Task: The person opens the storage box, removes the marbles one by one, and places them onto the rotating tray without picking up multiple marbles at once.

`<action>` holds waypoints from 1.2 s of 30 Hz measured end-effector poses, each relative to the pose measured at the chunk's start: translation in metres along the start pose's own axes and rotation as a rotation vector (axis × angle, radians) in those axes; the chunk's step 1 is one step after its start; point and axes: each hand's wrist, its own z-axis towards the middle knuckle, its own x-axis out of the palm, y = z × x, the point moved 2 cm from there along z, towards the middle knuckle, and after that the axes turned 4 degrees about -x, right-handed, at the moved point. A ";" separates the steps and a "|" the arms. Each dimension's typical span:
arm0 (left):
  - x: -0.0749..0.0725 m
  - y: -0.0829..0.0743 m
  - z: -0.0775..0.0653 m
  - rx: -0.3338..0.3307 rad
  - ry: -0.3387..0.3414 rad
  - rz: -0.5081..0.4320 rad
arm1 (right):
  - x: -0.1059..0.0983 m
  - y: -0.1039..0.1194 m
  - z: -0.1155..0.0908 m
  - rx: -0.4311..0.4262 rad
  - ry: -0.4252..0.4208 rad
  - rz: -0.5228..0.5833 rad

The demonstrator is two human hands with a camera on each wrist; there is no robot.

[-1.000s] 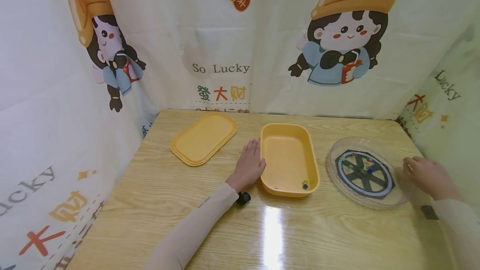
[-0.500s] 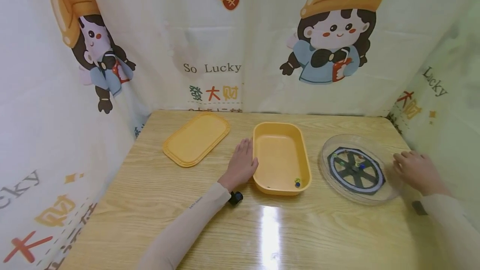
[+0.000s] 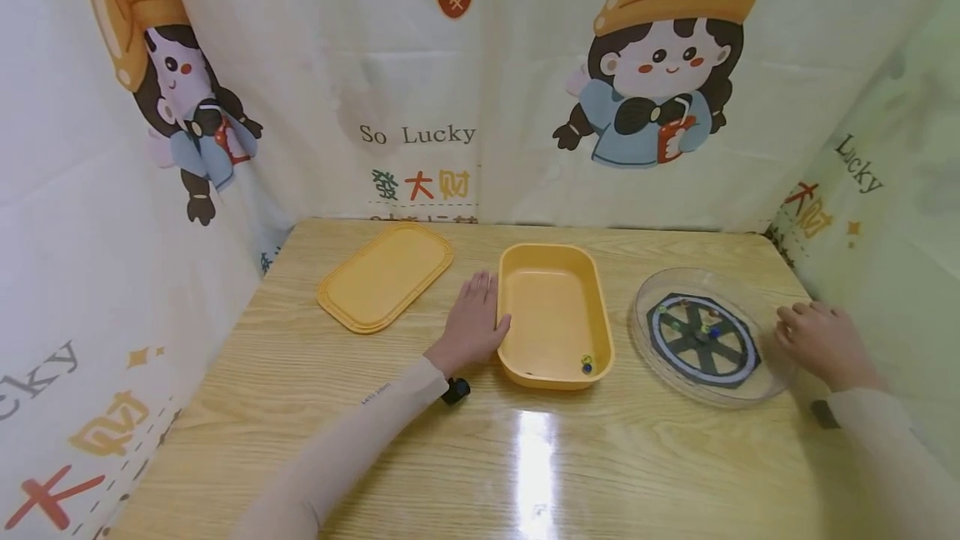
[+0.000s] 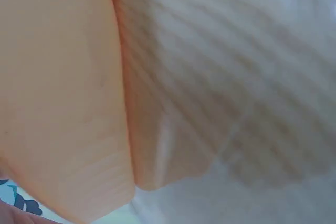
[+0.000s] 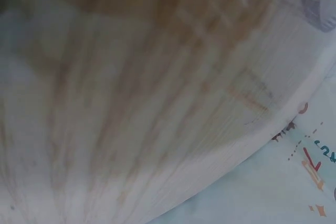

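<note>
My left hand (image 3: 467, 325) lies along the left wall of a deep orange-yellow plastic box (image 3: 551, 307), fingers straight, thumb at the rim. Two small marbles (image 3: 587, 363), one yellowish and one blue, sit in the box's near right corner. The left wrist view shows the outer wall of that box (image 4: 63, 87) close up. My right hand (image 3: 821, 344) rests at the right edge of a clear round dish (image 3: 768, 386), fingers loosely curled. Several coloured marbles lie over a dark wheel-shaped piece (image 3: 701, 340) with a pale ring in the dish. The right wrist view shows mostly blurred tabletop.
A flat orange-yellow lid (image 3: 386, 277) lies on the wooden table (image 3: 390, 473) at the back left. Printed cloth (image 3: 525, 82) hangs behind and on both sides of the table. Bright light reflects near the front.
The head view has swung a little to the right, so everything sits further left in the picture. Both hands keep their places beside the box and the dish.
</note>
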 end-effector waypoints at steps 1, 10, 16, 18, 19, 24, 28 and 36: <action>-0.002 0.000 0.001 0.014 -0.006 0.013 | 0.000 0.001 0.000 -0.002 -0.013 0.000; -0.040 -0.017 0.011 0.300 -0.024 0.138 | 0.000 0.001 0.001 -0.014 -0.047 -0.007; -0.066 -0.037 0.021 0.480 0.037 0.036 | 0.001 0.000 0.000 -0.010 -0.036 -0.008; -0.070 -0.042 0.027 0.504 0.086 -0.044 | 0.001 0.000 0.000 -0.010 -0.035 -0.007; -0.070 -0.044 0.030 0.508 0.113 -0.086 | 0.001 0.001 0.001 -0.009 -0.034 -0.006; -0.066 -0.054 0.047 0.514 0.250 -0.335 | 0.001 0.001 0.000 -0.014 -0.039 -0.008; -0.057 -0.062 0.060 0.544 0.359 -0.491 | 0.002 0.000 -0.001 -0.014 -0.031 -0.010; -0.027 -0.076 0.077 0.522 0.572 -0.722 | 0.002 0.000 0.001 -0.009 -0.036 -0.001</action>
